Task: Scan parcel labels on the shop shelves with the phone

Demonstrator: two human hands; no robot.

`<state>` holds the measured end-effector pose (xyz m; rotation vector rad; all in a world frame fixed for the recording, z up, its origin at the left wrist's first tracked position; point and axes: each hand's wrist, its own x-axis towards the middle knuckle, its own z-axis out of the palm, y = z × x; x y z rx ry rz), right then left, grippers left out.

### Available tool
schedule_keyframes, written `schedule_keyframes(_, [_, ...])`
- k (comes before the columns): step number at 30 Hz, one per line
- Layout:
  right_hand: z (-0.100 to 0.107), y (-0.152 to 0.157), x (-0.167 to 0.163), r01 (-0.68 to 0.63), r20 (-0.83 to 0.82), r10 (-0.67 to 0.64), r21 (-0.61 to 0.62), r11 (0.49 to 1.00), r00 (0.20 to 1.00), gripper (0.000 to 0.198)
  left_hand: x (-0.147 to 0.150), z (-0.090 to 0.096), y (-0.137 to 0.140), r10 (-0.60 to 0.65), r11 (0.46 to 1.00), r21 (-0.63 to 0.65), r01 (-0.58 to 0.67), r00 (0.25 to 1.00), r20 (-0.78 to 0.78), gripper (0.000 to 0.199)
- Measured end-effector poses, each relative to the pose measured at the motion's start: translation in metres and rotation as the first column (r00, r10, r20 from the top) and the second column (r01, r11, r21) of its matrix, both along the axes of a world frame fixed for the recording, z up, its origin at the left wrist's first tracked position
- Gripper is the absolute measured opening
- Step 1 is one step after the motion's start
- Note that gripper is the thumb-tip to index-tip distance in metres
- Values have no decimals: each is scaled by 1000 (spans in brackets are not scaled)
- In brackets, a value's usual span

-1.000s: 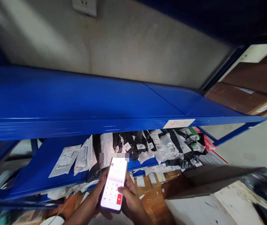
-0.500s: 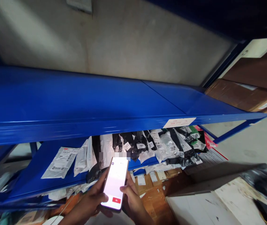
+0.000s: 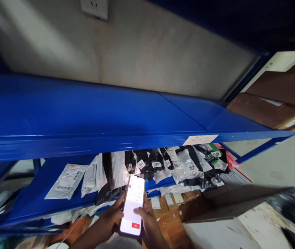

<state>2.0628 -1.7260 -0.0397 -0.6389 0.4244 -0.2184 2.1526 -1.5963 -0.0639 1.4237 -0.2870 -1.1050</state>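
I see the change on the phone (image 3: 131, 202): a second ago its screen carried a number pad, then a nearly blank page, and now lines of small text fill the upper part, too bright and small for me to read, above a red button (image 3: 135, 225). I take that to mean the number pad is closed and the work at this moment is on that page. The phone has also shifted slightly to the right in my view. It is held up near the middle, tilted, in front of the lower shelf (image 3: 30, 193). The left hand (image 3: 113, 214) is curled around its left edge, thumb at the border; the right hand (image 3: 150, 219) is closed along the right edge, thumb over the screen, though I cannot tell whether it presses. Neither hand touches the parcels (image 3: 186, 166), which lie in a row beyond the phone and to its left and right, under the upper shelf (image 3: 72, 110).
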Motion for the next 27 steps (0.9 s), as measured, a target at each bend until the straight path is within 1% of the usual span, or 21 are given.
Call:
schedule_keyframes(1, [0,-4,-5,-7,4,7,-16,1000,1000,65,4,1,0,6,999,38,-14,984,180,61])
schedule_keyframes(2, [0,-8,-9,-5,-2,5,-23,1000,1000,62,9,4,-1,23,995,77,-57,923,385,49])
schedule_keyframes(3, [-1,-12,-14,8,-20,-8,-17,1000,1000,58,14,7,-3,49,986,103,-134,810,585,44])
schedule_keyframes(4, [-4,-16,-17,27,-52,-27,3,1000,998,52,18,10,-6,61,970,110,-214,663,746,43])
schedule_keyframes(5, [-6,-19,-20,49,-90,-46,31,998,995,46,23,13,-12,45,954,115,-277,511,858,45])
schedule_keyframes(6, [-9,-23,-23,61,-124,-54,57,996,991,43,28,14,-18,4,940,128,-316,385,923,50])
schedule_keyframes(7, [-12,-25,-25,67,-150,-55,74,995,987,40,33,14,-26,-52,929,156,-337,299,953,57])
schedule_keyframes(8, [-15,-27,-27,66,-164,-52,81,995,985,38,39,13,-34,-112,920,194,-339,247,963,60])
schedule_keyframes(9, [-17,-29,-29,61,-167,-48,75,995,985,37,44,11,-42,-157,916,228,-330,230,960,59])
schedule_keyframes(10, [-20,-31,-31,55,-162,-45,60,997,986,36,50,7,-48,-172,912,248,-327,246,954,52])
schedule_keyframes(11, [-22,-33,-33,53,-157,-45,41,998,987,35,56,3,-52,-157,906,251,-340,282,947,42])
schedule_keyframes(13, [-26,-38,-38,42,-149,-43,-6,999,988,35,68,-4,-53,-69,893,220,-394,362,930,24])
schedule_keyframes(14, [-28,-41,-40,35,-154,-40,-35,999,987,35,73,-7,-50,-21,886,197,-420,388,922,21])
schedule_keyframes(16, [-31,-47,-44,31,-171,-50,-112,993,984,34,82,-10,-41,45,878,153,-453,397,917,24])
schedule_keyframes(19, [-35,-54,-45,35,-192,-75,-206,978,979,26,88,-10,-25,109,899,81,-431,398,911,23])
schedule_keyframes(21, [-37,-56,-45,26,-201,-70,-215,976,977,24,88,-10,-19,131,914,48,-403,404,905,24])
schedule_keyframes(23, [-37,-55,-45,5,-213,-50,-207,978,976,29,87,-12,-16,149,918,27,-396,408,901,29])
schedule_keyframes(27, [-32,-54,-44,-33,-235,-17,-206,978,972,35,84,-21,-16,197,889,14,-458,410,891,44])
